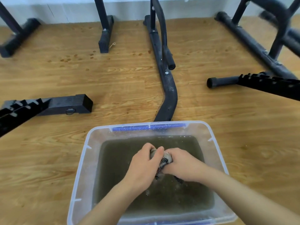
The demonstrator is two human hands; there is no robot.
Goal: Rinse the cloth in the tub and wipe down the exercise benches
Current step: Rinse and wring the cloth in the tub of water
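- Centrally, the cloth (164, 161), a pale rag with a dark dotted edge, is bunched between both hands just above the water (123, 153) in the tub (81, 168).
- Left hand (142, 166): fingers curled round the far end of the bundle, with the thumb laid over its top.
- Right hand (183, 164): fingers wrapped tightly round the near end. A loose corner of the fabric hangs below this hand towards the water.
- Step in hand, as judged: rinsing, at the stage of squeezing or twisting the rag over the tub. The water is murky brown-grey, so wiping appears to be partly under way rather than just beginning.
- Next move, as judged: opposed twisting of the two fists to wring the cloth until it only drips, then lifting it clear of the rim without trailing dirty water across the wooden floor (48, 151).
- Exercise benches (267, 85): black steel frames stand well apart from the tub, to the left, right and beyond. A curved base bar (168, 95) ends just behind the tub's far rim.
- Writing: none can be read. The blue clip (149, 127) on the far rim bears no legible mark, and no brand shows on the frames.
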